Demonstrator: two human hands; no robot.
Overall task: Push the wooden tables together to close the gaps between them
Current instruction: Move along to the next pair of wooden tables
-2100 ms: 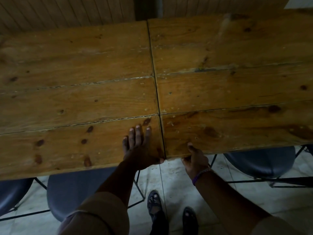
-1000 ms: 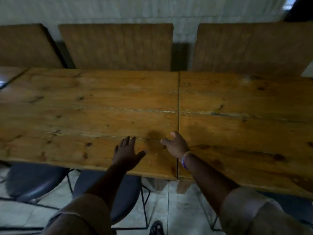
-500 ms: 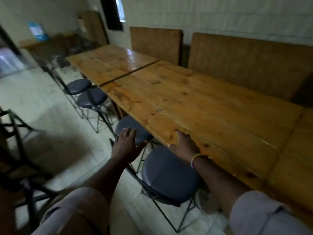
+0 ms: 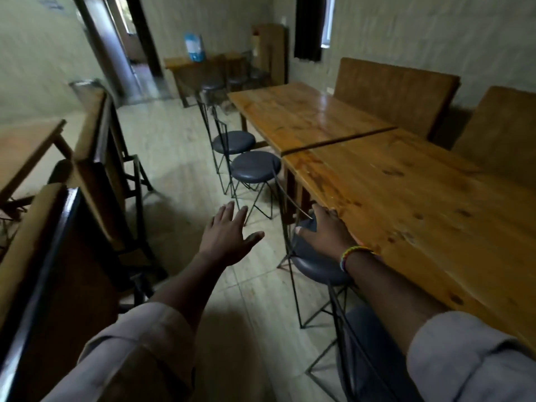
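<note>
A long wooden table [image 4: 420, 204] runs along the right, its near edge beside my right arm. Beyond it stands a second wooden table [image 4: 304, 114]. A narrow dark gap [image 4: 342, 139] separates the two, wider at the aisle side. My right hand [image 4: 326, 235], with a coloured bracelet on the wrist, rests against the near table's aisle-side edge, fingers spread, gripping nothing I can make out. My left hand [image 4: 229, 236] hovers open over the floor, fingers apart, touching nothing.
Several round dark stools [image 4: 255, 166] on wire legs line the aisle side of the tables; one stool [image 4: 316, 262] sits under my right hand. Wooden benches [image 4: 394, 91] stand behind the tables. Folded wooden furniture [image 4: 87, 175] crowds the left. A doorway [image 4: 139, 44] lies far ahead.
My view has swung left from the closed seam to the aisle and the far gap. Both hands left the tabletop; the right one slid along the table edge.
</note>
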